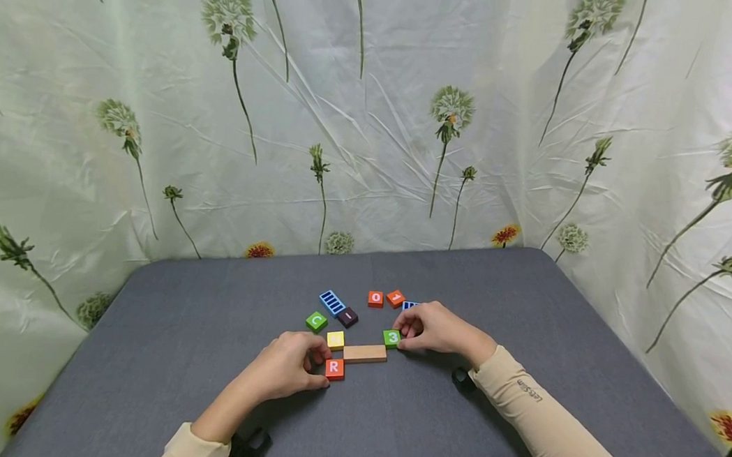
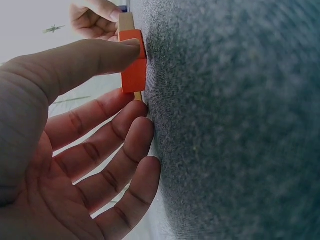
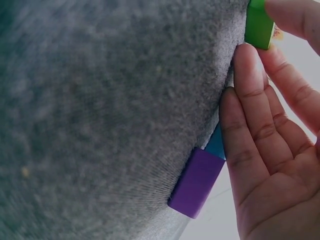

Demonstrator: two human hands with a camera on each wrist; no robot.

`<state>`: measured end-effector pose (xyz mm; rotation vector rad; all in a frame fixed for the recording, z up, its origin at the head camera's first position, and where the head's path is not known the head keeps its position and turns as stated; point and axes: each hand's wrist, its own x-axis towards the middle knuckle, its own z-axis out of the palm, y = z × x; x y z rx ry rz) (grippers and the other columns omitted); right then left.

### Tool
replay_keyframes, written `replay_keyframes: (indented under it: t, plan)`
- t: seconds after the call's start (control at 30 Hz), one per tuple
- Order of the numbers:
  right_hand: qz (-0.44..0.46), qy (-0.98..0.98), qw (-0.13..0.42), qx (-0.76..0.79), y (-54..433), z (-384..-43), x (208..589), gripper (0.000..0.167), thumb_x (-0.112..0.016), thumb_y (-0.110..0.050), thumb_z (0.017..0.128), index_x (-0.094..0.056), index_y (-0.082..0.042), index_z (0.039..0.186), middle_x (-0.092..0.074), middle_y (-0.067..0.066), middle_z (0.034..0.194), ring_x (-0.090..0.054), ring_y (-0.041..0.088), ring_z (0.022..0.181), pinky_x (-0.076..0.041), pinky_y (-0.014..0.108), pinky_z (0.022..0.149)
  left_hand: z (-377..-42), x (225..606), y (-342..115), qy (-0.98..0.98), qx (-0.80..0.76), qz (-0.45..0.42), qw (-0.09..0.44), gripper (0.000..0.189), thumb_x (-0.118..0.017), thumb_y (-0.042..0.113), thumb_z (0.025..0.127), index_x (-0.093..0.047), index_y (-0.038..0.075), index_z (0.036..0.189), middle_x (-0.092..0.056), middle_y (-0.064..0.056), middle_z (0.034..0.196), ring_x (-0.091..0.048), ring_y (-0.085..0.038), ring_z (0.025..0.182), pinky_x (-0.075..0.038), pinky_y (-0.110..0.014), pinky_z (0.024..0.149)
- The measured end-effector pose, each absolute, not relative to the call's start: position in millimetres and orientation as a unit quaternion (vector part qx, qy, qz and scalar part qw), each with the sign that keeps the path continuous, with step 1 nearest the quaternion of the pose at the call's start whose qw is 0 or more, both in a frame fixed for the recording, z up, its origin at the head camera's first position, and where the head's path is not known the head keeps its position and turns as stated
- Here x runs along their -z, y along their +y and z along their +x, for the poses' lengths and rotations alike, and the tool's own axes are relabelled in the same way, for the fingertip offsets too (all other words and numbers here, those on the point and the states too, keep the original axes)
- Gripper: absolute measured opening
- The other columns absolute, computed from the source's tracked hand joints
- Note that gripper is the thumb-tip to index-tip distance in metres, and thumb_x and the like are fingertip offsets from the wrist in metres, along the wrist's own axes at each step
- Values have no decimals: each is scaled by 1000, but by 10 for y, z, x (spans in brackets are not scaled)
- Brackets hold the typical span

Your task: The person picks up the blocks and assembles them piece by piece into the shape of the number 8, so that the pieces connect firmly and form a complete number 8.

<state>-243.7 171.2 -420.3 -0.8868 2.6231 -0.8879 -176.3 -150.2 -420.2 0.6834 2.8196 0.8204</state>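
Observation:
My left hand (image 1: 291,365) pinches a red letter R block (image 1: 334,369) between thumb and index finger, its other fingers loosely spread in the left wrist view. The block lies at the left end of a plain wooden bar (image 1: 364,354). With thumb and index finger, my right hand (image 1: 437,328) pinches a green number 3 block (image 1: 391,338) at the bar's far right corner. A yellow block (image 1: 335,340) sits behind the bar's left end; its mark is too blurred to read. In the right wrist view, the green block (image 3: 259,27) shows beside the thumb.
Behind lie a green C block (image 1: 316,322), a dark block (image 1: 348,317), a blue striped block (image 1: 332,302), a red 0 block (image 1: 376,298) and an orange-red 1 block (image 1: 396,299). Another blue striped block (image 1: 409,305) is partly hidden by the right hand. A purple block (image 3: 197,182) lies near that hand.

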Motion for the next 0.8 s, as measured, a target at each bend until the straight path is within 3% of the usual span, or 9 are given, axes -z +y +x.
replay_keyframes:
  t: [0.37, 0.8]
  plan:
    - [-307, 896, 116, 298, 1715, -2458, 4211, 20, -85, -19, 91, -77, -14, 109, -70, -9, 88, -61, -1, 77, -53, 20, 73, -1779, 4206, -1519, 931, -275, 230, 64, 29, -97, 20, 76, -74, 20, 93, -67, 9, 85, -57, -6, 73, -47, -26, 66]
    - [-304, 895, 122, 302, 1711, -2437, 4194, 16, -84, -19, 92, -77, -14, 105, -70, -9, 87, -62, -1, 77, -53, 21, 72, -1781, 4218, -1519, 932, -274, 228, 62, 27, -97, 21, 78, -74, 21, 92, -67, 8, 84, -57, -6, 73, -47, -26, 66]
